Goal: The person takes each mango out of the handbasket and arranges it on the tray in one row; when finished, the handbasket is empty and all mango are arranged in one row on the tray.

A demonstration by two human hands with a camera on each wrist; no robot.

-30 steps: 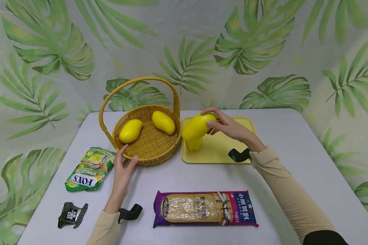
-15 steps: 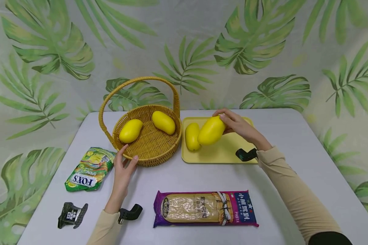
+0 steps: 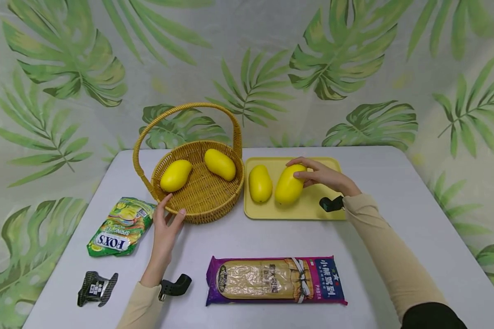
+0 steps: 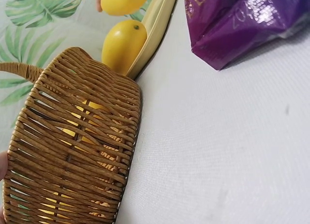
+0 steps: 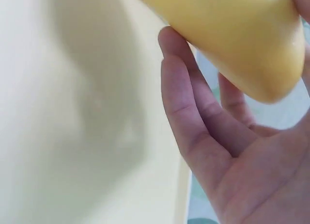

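"Yellow mango (image 3: 289, 187): where was it held?"
"Over the tray (image 3: 304, 209), beside another mango (image 3: 260, 184), gripped by the right hand (image 3: 323, 177)."
"And the left hand (image 3: 163, 230)?"
"It was rested against the basket (image 3: 210, 214) rim, fingers loosely spread."

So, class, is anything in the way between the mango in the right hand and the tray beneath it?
Nothing visible is. The right hand holds the mango over the tray; the other mango there lies to its left, with a gap between them in the head view.
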